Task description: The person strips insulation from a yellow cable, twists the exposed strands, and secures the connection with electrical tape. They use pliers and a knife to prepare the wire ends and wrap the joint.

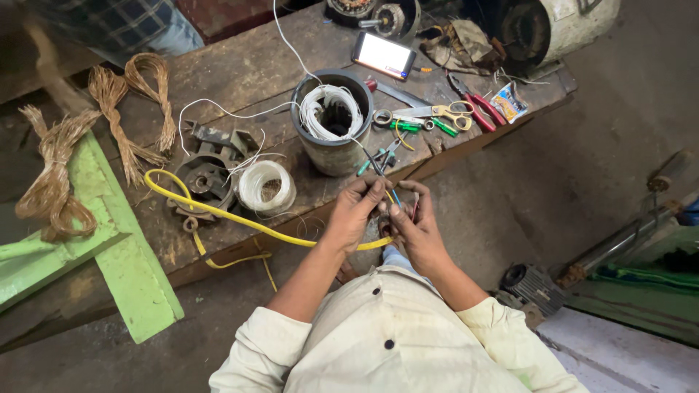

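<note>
My left hand and my right hand are held together just off the workbench's near edge, both pinching thin wire leads that run up to the motor stator. The stator is a grey metal cylinder standing upright on the bench, with white windings and white sleeving inside its bore. A small tool with a reddish handle shows between my right fingers, mostly hidden. A yellow cable passes under my hands.
A worn wooden bench carries a coil of white sleeving, a motor end cover, copper wire bundles, scissors, red pliers, a lit phone. Another person's checked sleeve is top left. A green board lies left.
</note>
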